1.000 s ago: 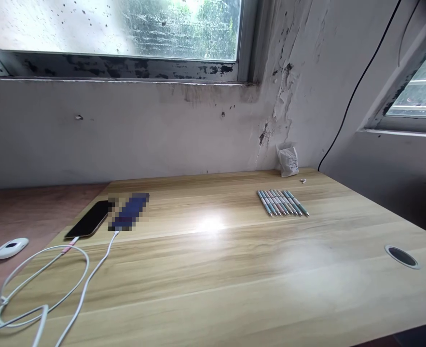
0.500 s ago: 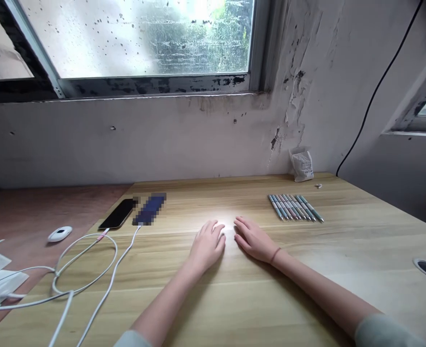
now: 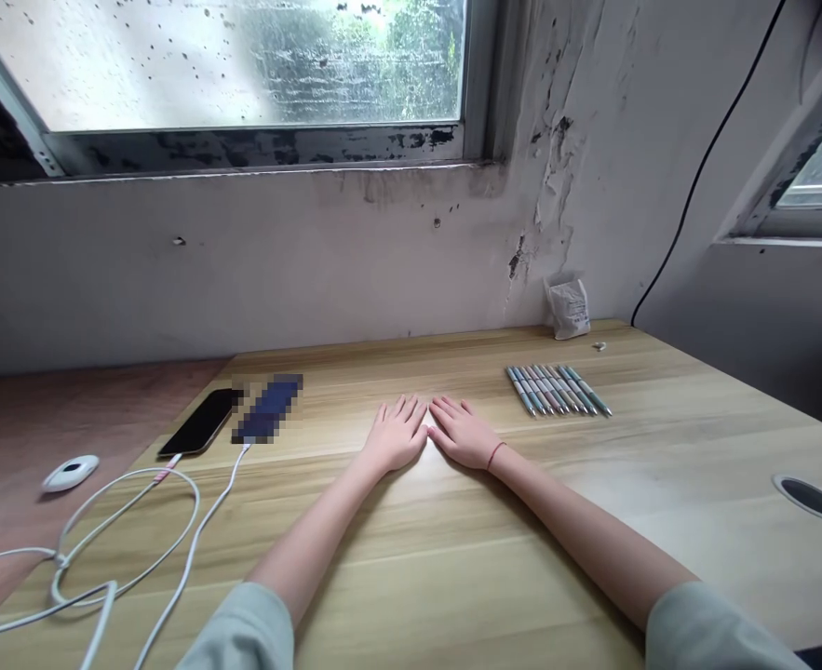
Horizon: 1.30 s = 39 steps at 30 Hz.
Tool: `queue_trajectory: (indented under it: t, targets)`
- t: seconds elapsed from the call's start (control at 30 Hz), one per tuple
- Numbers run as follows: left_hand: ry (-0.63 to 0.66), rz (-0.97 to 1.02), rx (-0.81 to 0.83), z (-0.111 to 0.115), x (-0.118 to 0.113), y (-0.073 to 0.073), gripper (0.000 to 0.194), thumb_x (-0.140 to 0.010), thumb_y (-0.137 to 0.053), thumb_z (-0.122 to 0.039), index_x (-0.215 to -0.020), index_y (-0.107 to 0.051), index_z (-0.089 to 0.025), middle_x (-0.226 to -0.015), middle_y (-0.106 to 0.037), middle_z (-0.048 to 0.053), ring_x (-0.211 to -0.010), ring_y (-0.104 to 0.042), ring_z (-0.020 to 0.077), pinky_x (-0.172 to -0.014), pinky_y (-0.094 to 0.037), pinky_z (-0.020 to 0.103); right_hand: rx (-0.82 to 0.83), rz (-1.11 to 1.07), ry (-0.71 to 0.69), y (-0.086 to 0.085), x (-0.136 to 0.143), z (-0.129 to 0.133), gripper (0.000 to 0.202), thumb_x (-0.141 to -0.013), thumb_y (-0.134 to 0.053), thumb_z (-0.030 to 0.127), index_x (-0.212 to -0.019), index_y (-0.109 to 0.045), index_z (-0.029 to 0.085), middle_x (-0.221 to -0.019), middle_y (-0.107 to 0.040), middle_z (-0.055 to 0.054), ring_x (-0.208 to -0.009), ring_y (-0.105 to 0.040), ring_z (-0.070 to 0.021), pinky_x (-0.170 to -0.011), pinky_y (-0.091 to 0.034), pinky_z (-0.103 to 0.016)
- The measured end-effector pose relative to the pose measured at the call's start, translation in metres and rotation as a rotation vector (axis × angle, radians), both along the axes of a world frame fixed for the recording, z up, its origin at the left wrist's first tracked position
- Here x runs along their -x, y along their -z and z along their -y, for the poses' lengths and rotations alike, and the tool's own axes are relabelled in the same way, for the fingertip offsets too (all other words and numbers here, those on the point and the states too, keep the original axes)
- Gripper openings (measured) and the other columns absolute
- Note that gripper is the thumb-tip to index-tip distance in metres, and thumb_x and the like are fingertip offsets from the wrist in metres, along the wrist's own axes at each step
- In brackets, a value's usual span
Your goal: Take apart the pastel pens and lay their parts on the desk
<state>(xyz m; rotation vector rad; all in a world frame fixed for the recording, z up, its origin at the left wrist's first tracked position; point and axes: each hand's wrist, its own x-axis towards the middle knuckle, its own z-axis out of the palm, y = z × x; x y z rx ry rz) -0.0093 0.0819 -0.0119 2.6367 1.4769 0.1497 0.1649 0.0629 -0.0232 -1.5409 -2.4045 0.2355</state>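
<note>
Two bare hands lie flat, palms down, on a wooden desk, side by side and touching at the thumbs. The left hand and right hand both have fingers spread open, holding nothing. A row of pens lies near the right hand, further back, untouched.

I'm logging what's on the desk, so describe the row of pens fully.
The row of pens lies flat on the wooden desk, far right of the right hand, untouched. About ten slim pens lie side by side, touching, parallel, angled slightly. Barrels look plastic, in pale blue, pink and green, with darker tips.
</note>
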Motion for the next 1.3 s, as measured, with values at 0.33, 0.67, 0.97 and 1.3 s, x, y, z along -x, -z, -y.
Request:
queue_trajectory:
  t: [0.33,0.67,0.97,1.3]
  targets:
    - [0.063,0.030,-0.041,0.0058,0.0044,-0.0014,0.056,-0.092,-0.022,-0.047,-0.141,-0.031,-0.020,-0.149,-0.026,0.007,-0.139,-0.017,0.0209,-0.112,-0.014,0.044,-0.040,-0.041,-0.009,-0.0006,-0.0025,0.0040,0.051,-0.093,-0.030,0.040,-0.136,-0.041,0.014,-0.144,-0.036,-0.011,-0.135,-0.027,-0.0251,-0.109,-0.019,-0.044]
    - [0.056,0.067,-0.060,0.0050,0.0043,0.0029,0.054,-0.092,-0.024,-0.047,-0.139,-0.035,-0.022,-0.147,-0.030,0.007,-0.138,-0.021,0.0210,-0.112,-0.017,0.045,-0.056,-0.052,-0.012,0.0018,-0.0041,0.0031,0.050,-0.093,-0.031,0.039,-0.134,-0.043,0.014,-0.143,-0.038,-0.011,-0.134,-0.030,-0.0255,-0.109,-0.022,-0.045]
    - [0.049,0.072,-0.065,0.0073,0.0035,-0.0004,0.052,-0.092,-0.026,-0.046,-0.137,-0.038,-0.022,-0.146,-0.032,0.007,-0.137,-0.023,0.0219,-0.112,-0.018,0.044,-0.059,-0.056,-0.018,0.0009,-0.0039,0.0049,0.047,-0.092,-0.033,0.037,-0.132,-0.045,0.015,-0.142,-0.040,-0.011,-0.133,-0.031,-0.0258,-0.107,-0.024,-0.047]
    - [0.048,0.089,-0.080,0.0066,0.0041,0.0017,0.051,-0.091,-0.028,-0.046,-0.136,-0.040,-0.023,-0.145,-0.034,0.006,-0.136,-0.025,0.0227,-0.111,-0.020,0.045,-0.076,-0.053,-0.018,0.0027,-0.0040,0.0037,0.046,-0.093,-0.034,0.038,-0.131,-0.046,0.016,-0.141,-0.041,-0.011,-0.132,-0.032,-0.0255,-0.107,-0.024,-0.046]
